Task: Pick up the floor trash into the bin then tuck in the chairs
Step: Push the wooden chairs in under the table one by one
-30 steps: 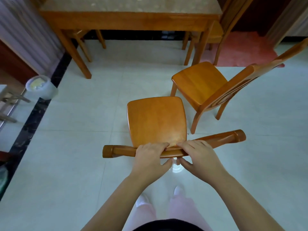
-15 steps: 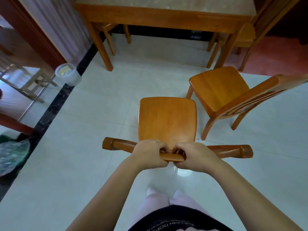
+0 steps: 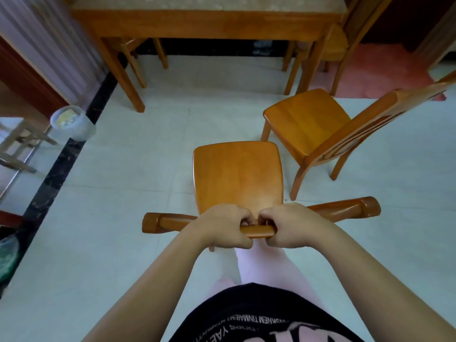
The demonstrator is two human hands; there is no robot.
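Note:
A wooden chair (image 3: 238,176) stands right in front of me, seat facing the wooden table (image 3: 202,23) at the top of the view. My left hand (image 3: 223,227) and my right hand (image 3: 290,225) grip the middle of its top back rail, side by side, fingers curled around it. A second wooden chair (image 3: 308,119) stands to the right, turned at an angle away from the table. The small white bin (image 3: 71,123) with pale trash inside sits on the floor at the left, by the black floor strip.
Two more chairs are pushed under the table, one at its left (image 3: 134,49) and one at its right (image 3: 330,43). A red mat (image 3: 385,72) lies at the far right. A folding rack (image 3: 22,144) and a plastic bag (image 3: 8,255) stand along the left edge.
My fingers have curled from resting on the rail into a full grip. The chair and I have moved forward; the table looks larger and nearer.

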